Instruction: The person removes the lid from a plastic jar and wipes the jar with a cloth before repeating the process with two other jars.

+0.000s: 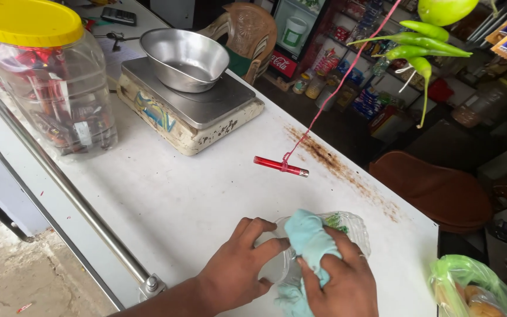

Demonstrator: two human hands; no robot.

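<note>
Hands at work: two, a left hand (236,270) and a right hand (338,282). Light blue cloth (309,238): one. Clear plastic container (350,226) under the cloth: one. White bench (206,199): one. Weighing scale (192,111): one, bearing one steel bowl (184,57). Clear jar with yellow lid (45,79): one. Red lighter on a string (280,166): one. Hanging green chillies (418,44): four can be made out. Green plastic bag (470,287): one. Brown chair seat (435,188): one.
</note>
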